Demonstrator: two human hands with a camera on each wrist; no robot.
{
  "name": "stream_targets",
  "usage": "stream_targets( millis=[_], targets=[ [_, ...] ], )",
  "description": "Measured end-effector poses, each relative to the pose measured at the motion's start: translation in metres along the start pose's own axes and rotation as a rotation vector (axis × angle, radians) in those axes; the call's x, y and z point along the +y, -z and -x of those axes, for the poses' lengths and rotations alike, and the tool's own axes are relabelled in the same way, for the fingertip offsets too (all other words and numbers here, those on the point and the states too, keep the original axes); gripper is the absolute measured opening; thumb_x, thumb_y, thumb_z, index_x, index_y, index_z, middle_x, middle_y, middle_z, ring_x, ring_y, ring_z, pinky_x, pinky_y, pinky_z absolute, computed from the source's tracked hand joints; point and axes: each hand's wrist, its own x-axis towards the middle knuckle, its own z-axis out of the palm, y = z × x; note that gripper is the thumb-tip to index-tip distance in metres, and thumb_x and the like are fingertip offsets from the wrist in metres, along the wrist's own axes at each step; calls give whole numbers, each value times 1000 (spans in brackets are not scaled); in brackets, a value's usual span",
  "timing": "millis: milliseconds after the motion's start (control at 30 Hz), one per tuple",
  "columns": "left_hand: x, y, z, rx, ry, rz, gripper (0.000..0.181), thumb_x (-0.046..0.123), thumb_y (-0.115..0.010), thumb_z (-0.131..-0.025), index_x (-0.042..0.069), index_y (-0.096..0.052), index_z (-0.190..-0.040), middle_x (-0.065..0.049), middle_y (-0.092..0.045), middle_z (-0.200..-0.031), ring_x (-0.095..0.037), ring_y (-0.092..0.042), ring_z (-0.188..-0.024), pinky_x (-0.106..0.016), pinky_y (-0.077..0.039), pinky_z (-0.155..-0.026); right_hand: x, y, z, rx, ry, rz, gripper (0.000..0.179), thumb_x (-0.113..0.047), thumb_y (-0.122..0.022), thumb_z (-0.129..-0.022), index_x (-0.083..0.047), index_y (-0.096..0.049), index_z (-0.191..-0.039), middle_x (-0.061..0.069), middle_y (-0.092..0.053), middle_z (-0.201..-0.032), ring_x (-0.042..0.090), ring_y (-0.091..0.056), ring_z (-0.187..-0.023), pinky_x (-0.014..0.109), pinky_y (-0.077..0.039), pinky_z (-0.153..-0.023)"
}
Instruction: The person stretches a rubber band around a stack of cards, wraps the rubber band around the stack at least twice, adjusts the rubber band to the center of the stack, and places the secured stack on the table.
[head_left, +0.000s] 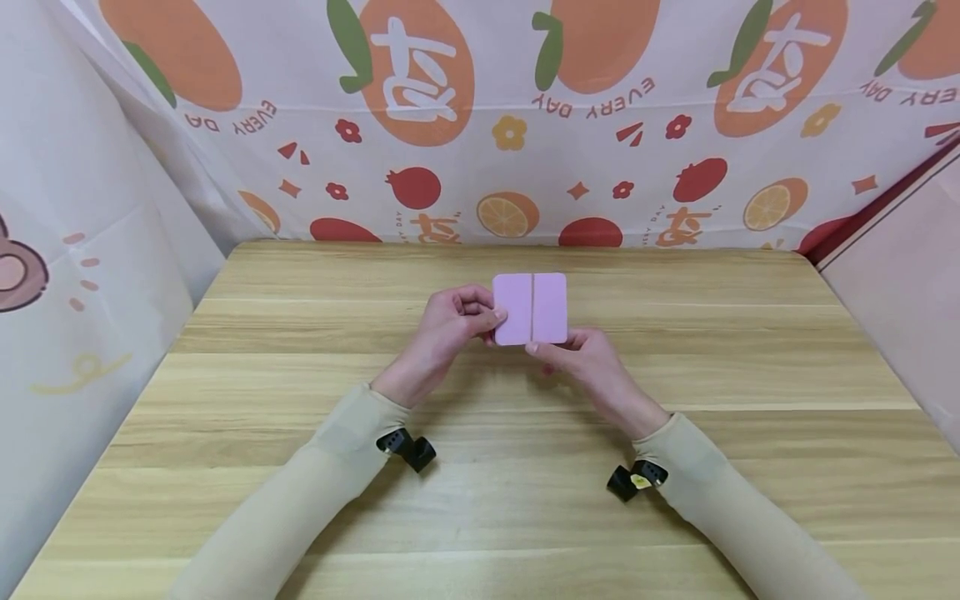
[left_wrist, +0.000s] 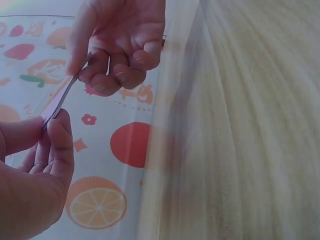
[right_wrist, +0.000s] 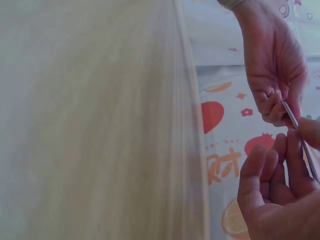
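Observation:
A thin pink booklet (head_left: 512, 304) with rounded corners and a narrow brown line down its face is held up above the table. My left hand (head_left: 450, 329) pinches its left edge, thumb on the near face. At the lower right edge, my right hand (head_left: 596, 367) pinches it between thumb and fingers. The left wrist view shows the booklet (left_wrist: 62, 97) nearly edge-on and slightly bent, with the left fingers below it and the right hand (left_wrist: 122, 45) beyond. In the right wrist view only its thin edge (right_wrist: 306, 150) shows between both hands.
A wood-grain table (head_left: 495, 500) lies beneath both arms. Behind its far edge hangs a white cloth (head_left: 285, 50) printed with fruit. Pale panels stand at left and right. Each sleeve carries a small black wrist camera (head_left: 408, 448).

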Motion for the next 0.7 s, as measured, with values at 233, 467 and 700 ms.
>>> stream_targets(
  millis=[233,467,700],
  targets=[
    [3,5,0,1,7,-36,9,1,-68,-90,-3,-61,-95,-9,-64,-79,-17,-57,-66,-37,-52,-69,-6,11,-1,-6,81,98,37,-29,-75,-88,-3,-69,-114,14,-68,-107,28,-60,-95,39,-52,-83],
    [0,9,-2,-34,31,-43,10,0,-67,-90,-5,-61,-96,-8,-64,-78,-16,-57,-66,-35,-51,-68,-17,30,-5,51,409,479,71,-22,-85,-79,-10,-47,-138,4,-50,-136,24,-47,-120,45,-49,-92],
    [-4,9,-3,-88,40,-31,12,-1,-67,-89,-7,-62,-99,-7,-65,-80,-15,-59,-67,-27,-50,-63,-18,34,-6,-51,656,925,86,-23,-89,-73,-9,-44,-144,8,-36,-152,25,-34,-137,45,-38,-107]
  ],
)
